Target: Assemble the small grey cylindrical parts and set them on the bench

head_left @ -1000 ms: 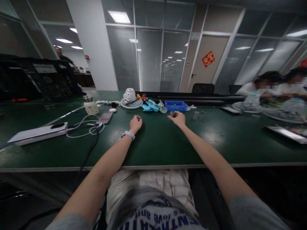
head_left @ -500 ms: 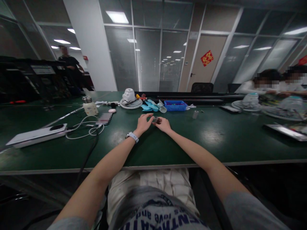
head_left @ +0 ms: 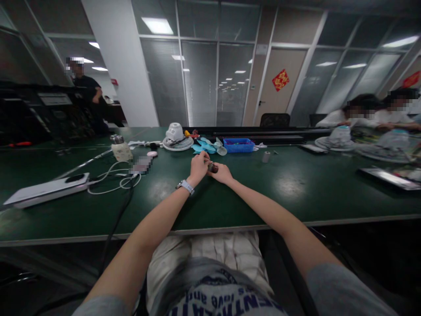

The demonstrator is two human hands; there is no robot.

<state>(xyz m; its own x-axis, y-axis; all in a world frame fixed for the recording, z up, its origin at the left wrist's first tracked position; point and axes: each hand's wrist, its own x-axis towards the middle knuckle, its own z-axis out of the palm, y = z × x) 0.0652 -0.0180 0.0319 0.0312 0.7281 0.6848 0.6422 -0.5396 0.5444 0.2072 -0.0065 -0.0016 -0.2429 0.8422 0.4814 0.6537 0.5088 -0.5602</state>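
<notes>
My right hand (head_left: 222, 173) is closed around a small dark, brownish metal part (head_left: 213, 167), held just above the green table (head_left: 250, 197). What kind of part it is, I cannot make out. My left hand (head_left: 198, 167), with a pale watch (head_left: 186, 186) on its wrist, meets the right one there. Its fingers are bent and pinched together at the part's left end, and whatever sits between them is too small to name. Beyond the hands lie blue fan blades (head_left: 207, 145). To the right a small silver cylinder (head_left: 266, 156) stands on the table.
A white fan head (head_left: 175, 134) and a blue tray (head_left: 238, 145) of small things are at the back. On the left are a bottle (head_left: 121, 149), a white box-shaped device (head_left: 49, 188) and cables (head_left: 113, 189). Co-workers (head_left: 365, 116) sit at the far right; another person (head_left: 87, 94) stands far left.
My left fingers have drawn in from a looser, stretched pose to a pinch at the part. The right hand still holds it. The view has shifted slightly, and the standing person has turned.
</notes>
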